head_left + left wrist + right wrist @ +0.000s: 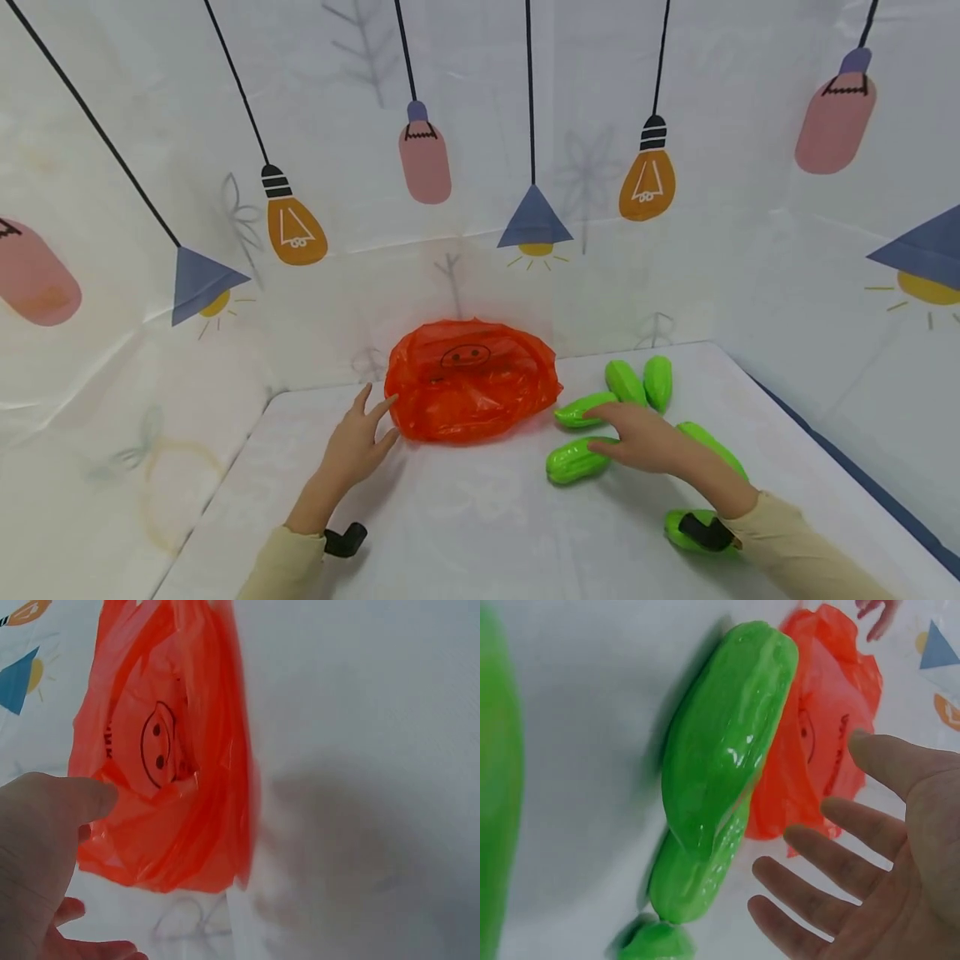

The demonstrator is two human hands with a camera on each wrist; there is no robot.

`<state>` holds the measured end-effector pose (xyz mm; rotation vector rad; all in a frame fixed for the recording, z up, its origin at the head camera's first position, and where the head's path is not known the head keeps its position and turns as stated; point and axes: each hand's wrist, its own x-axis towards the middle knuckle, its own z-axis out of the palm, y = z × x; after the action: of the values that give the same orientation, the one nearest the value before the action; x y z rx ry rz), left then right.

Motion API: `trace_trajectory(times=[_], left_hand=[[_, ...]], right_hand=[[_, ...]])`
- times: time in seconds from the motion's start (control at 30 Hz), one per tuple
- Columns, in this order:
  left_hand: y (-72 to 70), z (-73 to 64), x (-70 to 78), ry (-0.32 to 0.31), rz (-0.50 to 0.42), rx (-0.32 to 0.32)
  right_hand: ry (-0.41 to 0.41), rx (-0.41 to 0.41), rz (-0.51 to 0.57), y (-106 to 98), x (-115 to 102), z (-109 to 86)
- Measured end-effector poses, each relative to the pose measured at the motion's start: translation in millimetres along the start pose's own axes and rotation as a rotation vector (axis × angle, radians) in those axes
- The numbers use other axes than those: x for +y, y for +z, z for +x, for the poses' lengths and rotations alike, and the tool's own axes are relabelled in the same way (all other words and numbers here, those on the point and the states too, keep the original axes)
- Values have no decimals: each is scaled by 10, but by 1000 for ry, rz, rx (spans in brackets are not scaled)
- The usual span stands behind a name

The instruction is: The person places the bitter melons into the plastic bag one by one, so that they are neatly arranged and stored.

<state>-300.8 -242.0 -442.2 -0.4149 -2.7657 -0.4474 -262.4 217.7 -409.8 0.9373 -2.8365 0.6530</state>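
Note:
A red plastic bag (pixel 472 383) with a printed face lies at the back of the white table. My left hand (pixel 356 446) is beside its left edge, fingers spread; in the left wrist view the thumb (pixel 97 799) overlaps the bag, and whether it touches cannot be told. To the bag's right lie several glossy green cucumber-like vegetables (pixel 576 461). Over the nearer ones hovers my right hand (pixel 641 437), its fingers extended and apart. The right wrist view shows the palm (pixel 930 862) holding nothing, beside a green vegetable (pixel 727 742).
Two green vegetables (pixel 657 383) lie side by side at the back right, and another (pixel 686 529) sits partly behind my right wrist strap (pixel 705 532). A white sheet printed with lamps (pixel 534 221) hangs behind and around the table (pixel 480 533).

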Motion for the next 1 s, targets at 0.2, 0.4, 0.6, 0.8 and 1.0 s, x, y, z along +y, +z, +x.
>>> trace_trajectory(times=[0.2,0.4,0.6,0.8,1.0], left_hand=[[162,125,82,43,-11,56],[236,277,112,54,9,89],[273,421,147,64,-35,105],[300,470,228,139,-103,138],[297,540,247,61,-31,98]], right_hand=[[8,-23,54,108,0,41],[-3,-44,96,171,22,62],[-32,-50,136,243,85,97],[-33,-70,185,288,135,107],[5,-77,217,321,185,116]])
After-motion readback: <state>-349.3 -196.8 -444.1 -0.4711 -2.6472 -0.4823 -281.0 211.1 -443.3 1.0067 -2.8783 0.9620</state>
